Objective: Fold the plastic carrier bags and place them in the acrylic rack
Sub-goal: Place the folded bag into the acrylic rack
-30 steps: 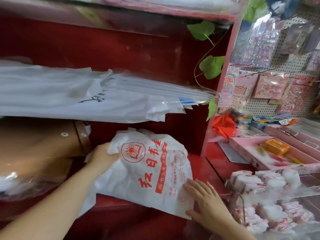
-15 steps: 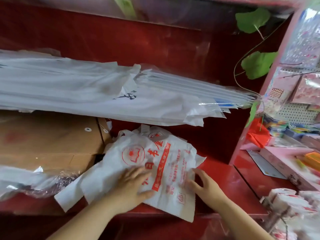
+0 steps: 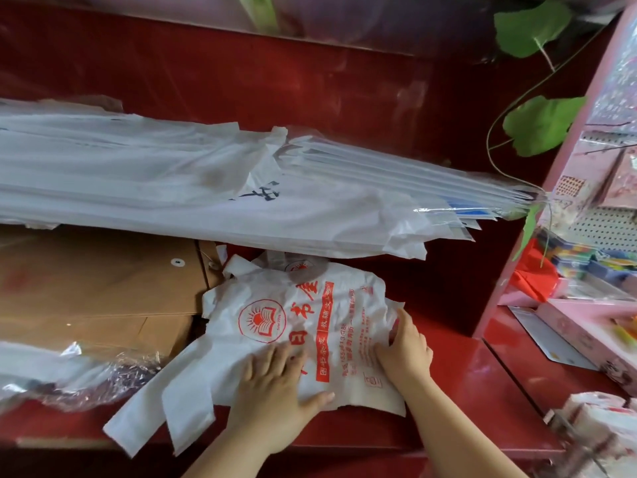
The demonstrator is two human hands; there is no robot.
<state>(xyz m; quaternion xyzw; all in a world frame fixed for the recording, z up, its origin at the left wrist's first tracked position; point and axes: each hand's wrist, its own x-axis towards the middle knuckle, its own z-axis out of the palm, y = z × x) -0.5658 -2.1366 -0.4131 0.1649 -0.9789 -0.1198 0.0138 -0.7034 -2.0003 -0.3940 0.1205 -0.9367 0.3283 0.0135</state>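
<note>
Head | left hand (image 3: 275,391) flat on carrier bag (image 3: 293,305) | right hand (image 3: 406,350) flat at edge

Left grip (image 3: 275,384) lies flat, palm down, fingers spread; right grip (image 3: 406,350) just beside it, also flat, thumb splayed.

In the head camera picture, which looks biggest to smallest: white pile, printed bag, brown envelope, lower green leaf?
1. white pile
2. printed bag and brown envelope look alike; the envelope is partly hidden
3. lower green leaf
</note>
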